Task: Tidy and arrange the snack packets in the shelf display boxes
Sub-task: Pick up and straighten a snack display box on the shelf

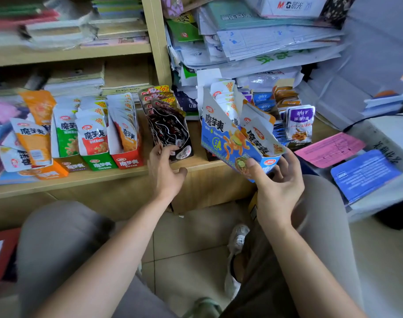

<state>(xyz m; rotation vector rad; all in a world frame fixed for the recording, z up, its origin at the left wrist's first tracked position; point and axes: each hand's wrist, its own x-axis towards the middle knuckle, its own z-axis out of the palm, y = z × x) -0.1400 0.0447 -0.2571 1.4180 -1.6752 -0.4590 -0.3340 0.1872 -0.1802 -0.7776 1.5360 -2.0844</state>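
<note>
Fingers (287, 160) of the right hand (276, 187) curl under the tilted blue display box (218, 138), thumb on its front, at the wooden shelf's (92, 180) near edge; snack packets (257, 134) lean inside. The left hand (166, 173) clasps the black display box (170, 129) standing just left, right of the red display box (127, 160).

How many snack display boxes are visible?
7: orange box, brown box, green box, red box in a row at left; black box in the left hand; blue box tilted in the grip of the right hand; seventh box behind with purple packets. Others may be hidden.

Tilted blue box (218, 143) near black box (173, 130)
</note>
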